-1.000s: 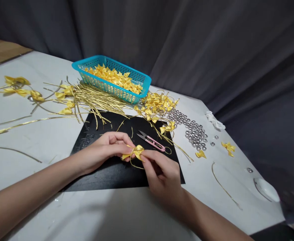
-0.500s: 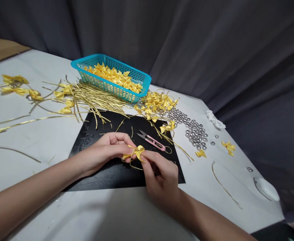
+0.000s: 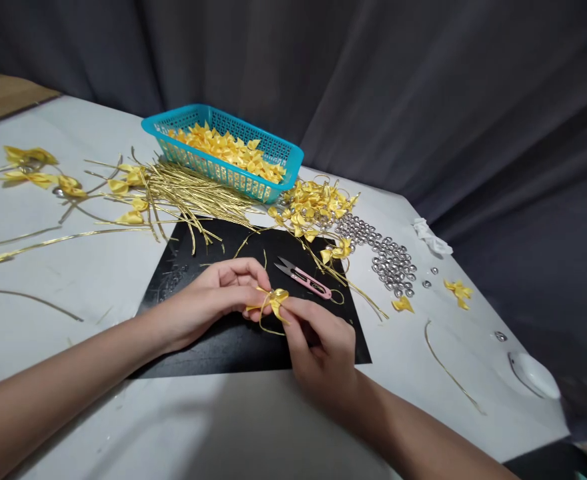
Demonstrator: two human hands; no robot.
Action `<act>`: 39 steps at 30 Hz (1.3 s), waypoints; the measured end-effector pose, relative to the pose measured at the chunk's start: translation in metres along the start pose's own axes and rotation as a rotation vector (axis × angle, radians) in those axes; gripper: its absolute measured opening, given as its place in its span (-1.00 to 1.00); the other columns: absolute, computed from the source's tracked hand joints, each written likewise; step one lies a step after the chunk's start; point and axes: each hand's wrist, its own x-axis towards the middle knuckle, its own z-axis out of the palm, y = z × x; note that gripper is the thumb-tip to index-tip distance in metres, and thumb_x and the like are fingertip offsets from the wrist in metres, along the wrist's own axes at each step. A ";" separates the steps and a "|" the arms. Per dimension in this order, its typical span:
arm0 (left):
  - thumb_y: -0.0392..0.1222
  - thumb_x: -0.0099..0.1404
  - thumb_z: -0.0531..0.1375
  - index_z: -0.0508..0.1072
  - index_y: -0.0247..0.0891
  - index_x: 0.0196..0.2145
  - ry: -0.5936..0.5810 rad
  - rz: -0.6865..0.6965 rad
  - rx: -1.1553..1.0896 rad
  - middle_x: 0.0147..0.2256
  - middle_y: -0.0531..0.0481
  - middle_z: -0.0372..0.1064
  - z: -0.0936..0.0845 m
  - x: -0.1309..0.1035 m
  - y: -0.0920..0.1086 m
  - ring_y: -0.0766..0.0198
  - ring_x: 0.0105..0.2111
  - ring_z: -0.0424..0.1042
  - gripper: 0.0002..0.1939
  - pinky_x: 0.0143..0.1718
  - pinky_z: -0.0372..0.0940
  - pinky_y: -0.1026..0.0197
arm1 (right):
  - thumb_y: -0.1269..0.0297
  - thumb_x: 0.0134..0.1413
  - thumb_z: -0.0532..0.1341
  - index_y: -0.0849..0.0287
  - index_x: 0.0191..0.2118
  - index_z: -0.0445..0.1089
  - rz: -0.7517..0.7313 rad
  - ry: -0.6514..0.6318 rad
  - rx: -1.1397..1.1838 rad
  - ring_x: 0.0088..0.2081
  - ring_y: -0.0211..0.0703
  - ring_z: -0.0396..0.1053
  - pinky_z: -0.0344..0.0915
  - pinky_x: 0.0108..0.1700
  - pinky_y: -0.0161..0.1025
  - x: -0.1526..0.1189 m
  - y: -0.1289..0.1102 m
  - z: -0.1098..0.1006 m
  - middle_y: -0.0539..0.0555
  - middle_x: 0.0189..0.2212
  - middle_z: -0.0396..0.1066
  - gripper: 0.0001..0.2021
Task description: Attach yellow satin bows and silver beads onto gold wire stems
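A yellow ribbon bow [image 3: 276,303] is held between my two hands, above a black mat [image 3: 198,350]. My left hand [image 3: 228,290] pinches its left side between thumb and fingers. At its right side, the thumb and forefinger of my right hand [image 3: 321,333] grip the ribbon. A thin gold cord [image 3: 272,331] loops below the bow; how it is fastened is hidden by the fingers. Just beyond my hands, pink thread snips [image 3: 306,279] lie on the mat.
Behind the mat stands a blue basket [image 3: 223,170] of yellow bows, beside a bundle of gold cords [image 3: 193,193]. To the right are corded bows [image 3: 318,203], a spread of silver beads [image 3: 393,267] and a white computer mouse [image 3: 533,375]. More bows [image 3: 31,160] lie far left.
Both hands stay almost in place, still pinching the bow. The fingers have shifted only slightly around it, and the whole view has moved a little.
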 end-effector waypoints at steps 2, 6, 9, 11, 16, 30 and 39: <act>-0.47 0.05 0.23 0.47 -0.27 -0.54 -0.003 0.003 -0.003 -0.59 0.12 0.46 0.001 0.000 0.000 0.51 -0.60 0.35 -0.86 -0.55 0.23 0.52 | 0.55 0.10 0.09 0.17 -0.23 0.38 -0.008 0.001 0.002 -0.42 -0.30 0.44 0.40 -0.33 -0.39 0.000 0.001 -0.001 0.03 -0.41 0.48 -0.80; -0.47 0.04 0.22 0.49 -0.28 -0.56 0.002 0.001 0.013 -0.60 0.12 0.46 0.002 0.000 0.001 0.52 -0.60 0.35 -0.85 -0.54 0.24 0.52 | 0.55 0.09 0.09 0.18 -0.24 0.37 -0.014 -0.009 -0.014 -0.45 -0.31 0.42 0.36 -0.37 -0.39 -0.001 0.003 -0.002 0.03 -0.43 0.46 -0.81; -0.46 0.03 0.23 0.50 -0.28 -0.57 0.000 0.002 0.043 -0.62 0.11 0.45 0.002 0.000 0.001 0.52 -0.60 0.35 -0.86 -0.54 0.22 0.53 | 0.55 0.09 0.08 0.19 -0.24 0.37 -0.020 -0.033 -0.005 -0.47 -0.30 0.40 0.34 -0.39 -0.38 -0.001 0.002 -0.004 0.03 -0.44 0.46 -0.81; -0.46 0.03 0.23 0.50 -0.29 -0.58 0.005 0.004 0.057 -0.62 0.10 0.44 0.002 -0.001 0.001 0.51 -0.60 0.35 -0.86 -0.54 0.22 0.53 | 0.56 0.08 0.08 0.19 -0.25 0.36 -0.028 -0.036 -0.002 -0.47 -0.30 0.39 0.33 -0.40 -0.37 0.000 0.001 -0.005 0.04 -0.45 0.45 -0.81; -0.44 0.01 0.25 0.50 -0.29 -0.59 0.028 -0.004 0.075 -0.63 0.09 0.45 0.002 -0.001 0.002 0.51 -0.62 0.35 -0.88 -0.56 0.22 0.52 | 0.54 0.09 0.07 0.19 -0.27 0.37 -0.028 -0.043 -0.039 -0.52 -0.31 0.36 0.29 -0.46 -0.38 0.002 0.001 -0.006 0.02 -0.50 0.42 -0.82; -0.43 0.00 0.27 0.51 -0.29 -0.57 0.040 -0.033 0.055 -0.62 0.09 0.47 0.002 0.000 0.003 0.51 -0.63 0.36 -0.90 -0.57 0.25 0.53 | 0.56 0.09 0.08 0.19 -0.26 0.39 -0.038 -0.026 -0.068 -0.53 -0.33 0.36 0.29 -0.47 -0.39 0.001 0.002 -0.006 0.06 -0.43 0.48 -0.80; -0.42 -0.01 0.30 0.51 -0.27 -0.59 0.055 -0.029 0.064 -0.62 0.10 0.46 0.002 -0.001 0.003 0.51 -0.63 0.35 -0.90 -0.58 0.23 0.52 | 0.55 0.08 0.09 0.16 -0.23 0.40 -0.019 -0.010 -0.050 -0.45 -0.28 0.44 0.34 -0.41 -0.39 -0.001 0.001 -0.004 0.04 -0.44 0.47 -0.78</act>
